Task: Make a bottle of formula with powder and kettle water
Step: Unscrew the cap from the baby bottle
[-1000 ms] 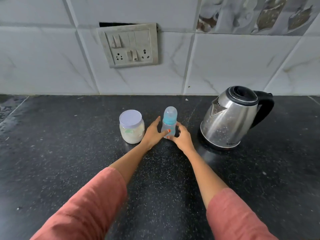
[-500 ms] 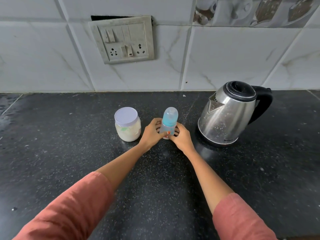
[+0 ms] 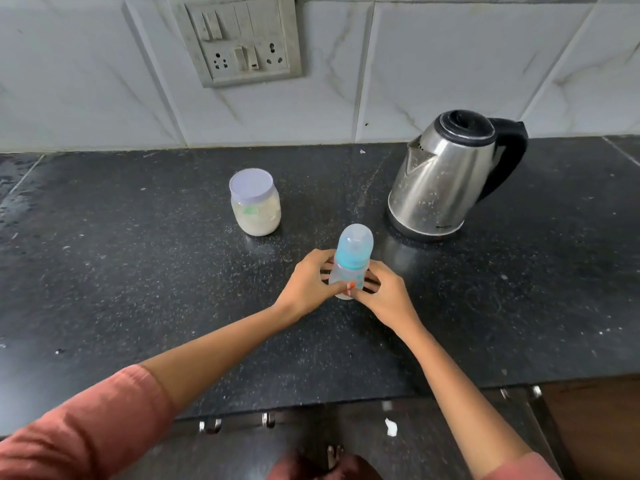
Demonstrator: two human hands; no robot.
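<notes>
While both hands wrap around it, the baby bottle (image 3: 350, 268) stands upright on the black surface (image 3: 138, 278), a little below the middle of the frame. The left hand (image 3: 306, 289) holds the bottle's clear lower part from the left side, with its fingers curled round the back and its thumb in front. The right hand (image 3: 386, 297) holds it the same way from the right side, and the two thumbs meet at the front. The bottle has a blue ring, and its see-through cap is on. Up and to the left of the bottle sits the powder jar (image 3: 256, 213) with its pale lid on. Up and to the right stands the shiny kettle (image 3: 440, 181) with a black handle, near the bottle but not touching it. At the top of the frame, a switch plate (image 3: 242, 39) is set in the white tile wall.
</notes>
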